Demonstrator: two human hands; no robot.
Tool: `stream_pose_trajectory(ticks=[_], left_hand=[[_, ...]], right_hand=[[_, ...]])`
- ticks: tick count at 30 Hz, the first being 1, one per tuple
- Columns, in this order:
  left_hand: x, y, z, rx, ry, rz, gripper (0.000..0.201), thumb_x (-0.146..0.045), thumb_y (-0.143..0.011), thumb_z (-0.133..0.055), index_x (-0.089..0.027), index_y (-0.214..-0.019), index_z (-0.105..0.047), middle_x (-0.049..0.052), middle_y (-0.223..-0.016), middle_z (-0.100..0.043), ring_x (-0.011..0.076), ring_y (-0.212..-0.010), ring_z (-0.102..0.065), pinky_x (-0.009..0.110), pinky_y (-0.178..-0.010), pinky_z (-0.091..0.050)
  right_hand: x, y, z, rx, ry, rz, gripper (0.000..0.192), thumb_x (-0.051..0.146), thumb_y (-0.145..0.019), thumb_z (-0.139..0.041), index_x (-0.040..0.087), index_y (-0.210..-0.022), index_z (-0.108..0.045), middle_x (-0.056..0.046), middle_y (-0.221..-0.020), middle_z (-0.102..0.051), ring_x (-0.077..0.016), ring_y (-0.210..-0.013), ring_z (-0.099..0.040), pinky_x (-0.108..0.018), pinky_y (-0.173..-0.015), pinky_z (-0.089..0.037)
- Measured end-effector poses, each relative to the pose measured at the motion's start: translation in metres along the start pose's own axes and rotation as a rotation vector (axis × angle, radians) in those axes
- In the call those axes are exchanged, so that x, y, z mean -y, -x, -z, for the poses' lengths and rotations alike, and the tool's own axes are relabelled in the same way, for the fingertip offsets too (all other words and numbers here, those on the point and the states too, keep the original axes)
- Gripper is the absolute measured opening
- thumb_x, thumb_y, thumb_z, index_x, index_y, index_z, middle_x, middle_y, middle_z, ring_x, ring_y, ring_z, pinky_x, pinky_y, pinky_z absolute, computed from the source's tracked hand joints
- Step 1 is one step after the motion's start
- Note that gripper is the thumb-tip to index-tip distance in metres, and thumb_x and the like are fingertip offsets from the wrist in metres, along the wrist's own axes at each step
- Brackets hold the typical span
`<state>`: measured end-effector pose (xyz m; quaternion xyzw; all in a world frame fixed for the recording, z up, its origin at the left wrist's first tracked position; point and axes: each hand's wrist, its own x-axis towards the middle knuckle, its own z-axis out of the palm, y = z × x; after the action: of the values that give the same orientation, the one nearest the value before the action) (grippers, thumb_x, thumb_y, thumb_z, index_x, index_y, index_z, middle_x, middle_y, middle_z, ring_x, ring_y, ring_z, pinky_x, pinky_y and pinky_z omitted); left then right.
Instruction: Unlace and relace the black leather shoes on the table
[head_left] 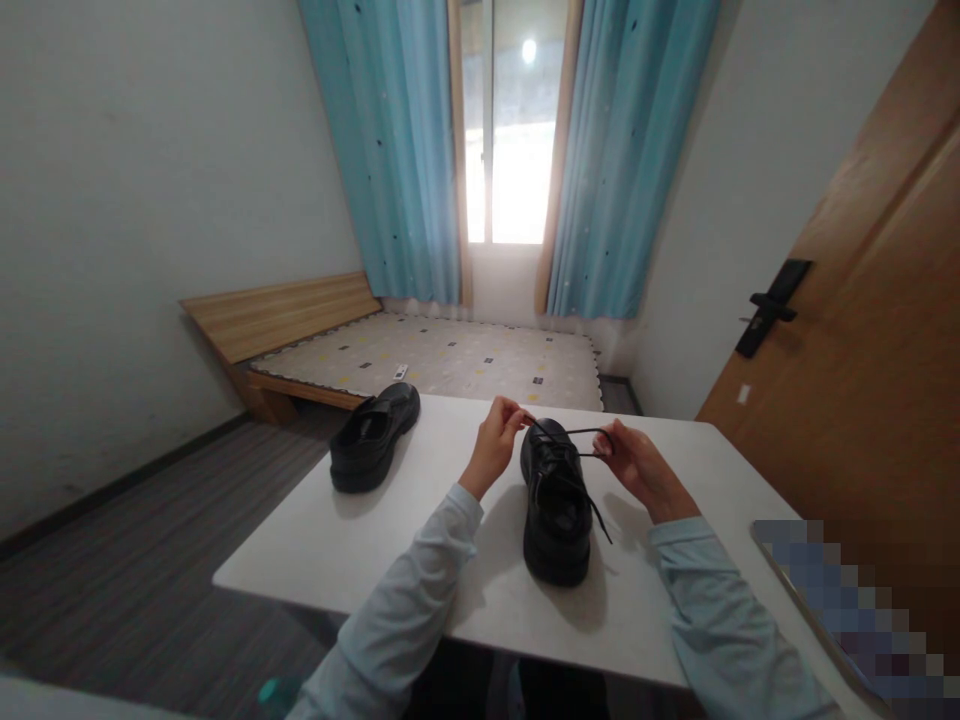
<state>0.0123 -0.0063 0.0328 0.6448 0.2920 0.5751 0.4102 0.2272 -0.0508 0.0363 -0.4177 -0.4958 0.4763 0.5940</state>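
Note:
A black lace-up shoe (556,510) stands on the white table in front of me, its toe pointing away and its heel toward me. My left hand (498,440) is at the shoe's left side, its fingertips pinched on a black shoelace (591,431). To the right of the shoe, my right hand (634,462) is closed on a loop of the lace, which stretches across from the eyelets. A loose lace end hangs down the shoe's right side. The other black shoe (375,437) stands at the table's left edge, apart from both hands.
The white table (315,555) has a pixelated flat object (832,610) at its right edge. Beyond it lie a bed (465,350) with a patterned mattress and a window with blue curtains (405,150). A wooden door (862,330) stands at the right.

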Motion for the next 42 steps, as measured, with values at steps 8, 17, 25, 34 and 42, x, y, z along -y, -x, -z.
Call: stream_pose_trajectory(ticks=[8,17,25,34,42], left_hand=[[-0.011,0.001,-0.001,-0.009,0.301,0.125,0.020,-0.037,-0.088,-0.048,-0.020,-0.088,-0.038,0.001,-0.082,-0.064,0.0147,-0.079,-0.066,0.034,-0.074,-0.054],[-0.012,-0.001,0.004,-0.132,0.438,0.154,0.027,-0.042,-0.085,-0.052,-0.021,-0.088,-0.036,0.001,-0.084,-0.066,0.0180,-0.080,-0.069,0.041,-0.078,-0.053],[-0.016,-0.009,0.019,-0.286,0.599,0.134,0.027,-0.039,-0.083,-0.056,-0.022,-0.088,-0.036,-0.001,-0.081,-0.065,0.0172,-0.081,-0.068,0.042,-0.083,-0.051],[-0.016,-0.015,0.041,-0.466,0.729,0.079,0.024,-0.031,-0.080,-0.062,-0.022,-0.084,-0.040,-0.002,-0.080,-0.064,0.0137,-0.081,-0.066,0.039,-0.089,-0.048],[-0.018,-0.015,0.045,-0.532,0.777,0.051,0.017,-0.030,-0.084,-0.058,-0.022,-0.085,-0.043,-0.002,-0.077,-0.064,0.0108,-0.074,-0.064,0.036,-0.087,-0.048]], right_hand=[[0.000,0.002,0.000,0.027,0.038,-0.035,0.032,0.048,-0.059,-0.075,0.021,-0.072,-0.063,-0.003,-0.073,-0.061,-0.0151,-0.068,-0.054,-0.031,-0.067,-0.046],[-0.003,-0.006,0.018,-0.092,0.157,-0.080,0.027,0.042,-0.061,-0.072,0.018,-0.065,-0.060,-0.002,-0.068,-0.059,-0.0114,-0.058,-0.049,-0.026,-0.054,-0.041],[-0.016,-0.008,0.004,0.002,0.578,0.063,0.041,0.054,-0.061,-0.071,0.016,-0.071,-0.061,-0.003,-0.067,-0.061,-0.0116,-0.055,-0.049,-0.025,-0.050,-0.040],[-0.027,-0.010,0.004,-0.006,0.574,0.142,0.038,0.052,-0.067,-0.069,0.015,-0.074,-0.063,-0.005,-0.068,-0.063,-0.0139,-0.056,-0.052,-0.028,-0.052,-0.042],[-0.025,-0.009,0.004,0.004,0.645,0.124,0.034,0.050,-0.067,-0.067,0.016,-0.071,-0.065,-0.004,-0.063,-0.061,-0.0150,-0.056,-0.051,-0.028,-0.052,-0.041]])
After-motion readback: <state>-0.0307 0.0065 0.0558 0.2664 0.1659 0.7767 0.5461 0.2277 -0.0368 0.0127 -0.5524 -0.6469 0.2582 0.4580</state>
